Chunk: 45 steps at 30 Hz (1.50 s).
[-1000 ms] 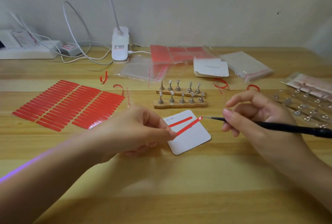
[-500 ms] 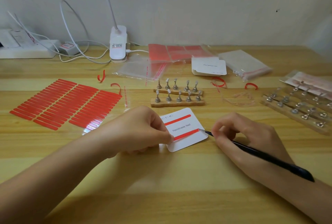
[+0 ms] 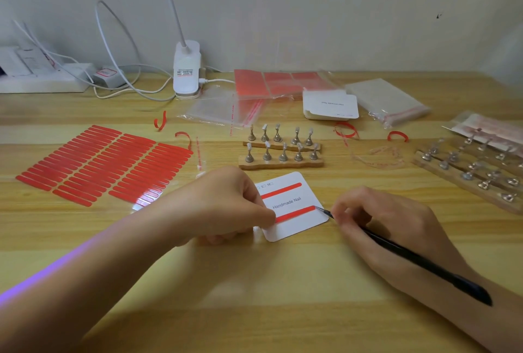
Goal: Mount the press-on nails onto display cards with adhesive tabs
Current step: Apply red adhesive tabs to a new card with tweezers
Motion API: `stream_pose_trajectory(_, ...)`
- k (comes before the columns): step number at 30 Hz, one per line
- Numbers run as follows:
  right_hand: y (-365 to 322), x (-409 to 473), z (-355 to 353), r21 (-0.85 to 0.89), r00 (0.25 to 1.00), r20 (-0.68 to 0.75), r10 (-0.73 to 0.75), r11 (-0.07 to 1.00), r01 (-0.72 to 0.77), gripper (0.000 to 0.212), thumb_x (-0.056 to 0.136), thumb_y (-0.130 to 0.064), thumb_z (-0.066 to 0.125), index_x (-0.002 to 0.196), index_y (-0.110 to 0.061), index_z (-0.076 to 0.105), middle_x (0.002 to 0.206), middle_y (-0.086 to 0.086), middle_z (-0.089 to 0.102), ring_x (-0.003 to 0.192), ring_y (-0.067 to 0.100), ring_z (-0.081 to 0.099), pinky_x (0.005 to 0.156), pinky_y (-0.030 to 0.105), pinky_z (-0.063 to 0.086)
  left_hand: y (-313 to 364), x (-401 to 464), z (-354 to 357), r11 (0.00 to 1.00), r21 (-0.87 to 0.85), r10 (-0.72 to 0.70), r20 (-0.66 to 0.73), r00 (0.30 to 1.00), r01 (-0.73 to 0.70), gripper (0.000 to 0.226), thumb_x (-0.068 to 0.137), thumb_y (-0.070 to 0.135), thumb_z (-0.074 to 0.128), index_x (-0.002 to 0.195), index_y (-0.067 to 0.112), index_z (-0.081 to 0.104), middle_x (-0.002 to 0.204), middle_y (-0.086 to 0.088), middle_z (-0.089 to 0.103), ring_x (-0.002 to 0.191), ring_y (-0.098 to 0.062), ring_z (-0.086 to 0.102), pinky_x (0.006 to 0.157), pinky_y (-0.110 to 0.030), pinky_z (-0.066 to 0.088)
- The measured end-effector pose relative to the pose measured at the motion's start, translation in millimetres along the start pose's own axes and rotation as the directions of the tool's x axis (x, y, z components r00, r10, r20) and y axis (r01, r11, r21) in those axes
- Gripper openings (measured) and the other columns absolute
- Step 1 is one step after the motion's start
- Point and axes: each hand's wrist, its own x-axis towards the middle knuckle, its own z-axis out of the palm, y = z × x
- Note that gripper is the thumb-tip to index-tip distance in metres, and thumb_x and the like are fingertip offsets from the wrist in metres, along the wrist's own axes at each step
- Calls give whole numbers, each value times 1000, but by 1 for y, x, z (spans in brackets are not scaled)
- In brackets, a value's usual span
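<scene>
On the display card [image 3: 294, 225], my second adhesive strip [image 3: 295, 213] now lies flat, left hand [image 3: 226, 205] pinching its end, right hand [image 3: 379, 225] gripping the tweezers [image 3: 410, 256]; nails come next.

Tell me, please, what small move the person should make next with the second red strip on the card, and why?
Probably slide the left hand rightward along the lower red adhesive strip, pressing it flat. The strip already lies across the display card under "Handmade Nail", its left end pinned by that hand, its right end met by the tweezers' tip in the right hand.
</scene>
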Motion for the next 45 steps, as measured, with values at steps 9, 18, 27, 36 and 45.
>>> stream_pose_trajectory(9, 3, 0, 1, -47, 993, 12, -115, 992, 115, 17, 83, -10, 52, 76, -7, 67, 60, -2, 58, 53, 9, 49, 56, 15, 41, 1, 2, 1, 999, 40, -5, -23, 1000, 6, 16, 70, 17, 65, 67, 1, 68, 36, 4, 45, 30, -13, 36, 35, -12, 30)
stream_pose_trajectory(18, 3, 0, 0, -90, 990, 45, -132, 987, 136, 16, 83, -9, 52, 80, -7, 68, 65, -3, 60, 55, 11, 52, 57, 17, 42, 2, 3, 0, 998, 55, -40, -17, 999, 41, 15, 72, 16, 66, 61, 6, 66, 36, 4, 46, 31, -13, 37, 35, -14, 31)
stream_pose_trajectory(27, 3, -1, -4, -101, 997, 54, 47, 994, -42, 20, 83, -31, 49, 81, -20, 66, 63, -14, 58, 64, 0, 48, 70, 6, 33, 3, 3, 0, 997, 60, -47, 0, 999, 47, 15, 73, 16, 64, 60, 8, 62, 37, 3, 48, 30, -12, 37, 35, -13, 30)
stream_pose_trajectory(36, 5, 0, -8, 114, 949, -47, 313, 945, -306, 10, 80, -43, 55, 80, -34, 59, 81, -16, 61, 72, 7, 57, 61, 14, 41, 2, 3, -2, 997, 64, -46, 25, 999, 44, 17, 74, 17, 65, 60, 8, 63, 39, 1, 50, 30, -11, 36, 34, -13, 30)
stream_pose_trajectory(45, -3, 7, 2, 52, 999, 19, -31, 998, 30, 40, 93, -41, 39, 78, -17, 67, 72, -7, 67, 67, 11, 60, 72, 22, 42, 1, 4, -1, 998, 37, -44, 31, 999, 43, 17, 74, 16, 64, 59, 8, 63, 39, 0, 52, 29, -11, 35, 33, -13, 29)
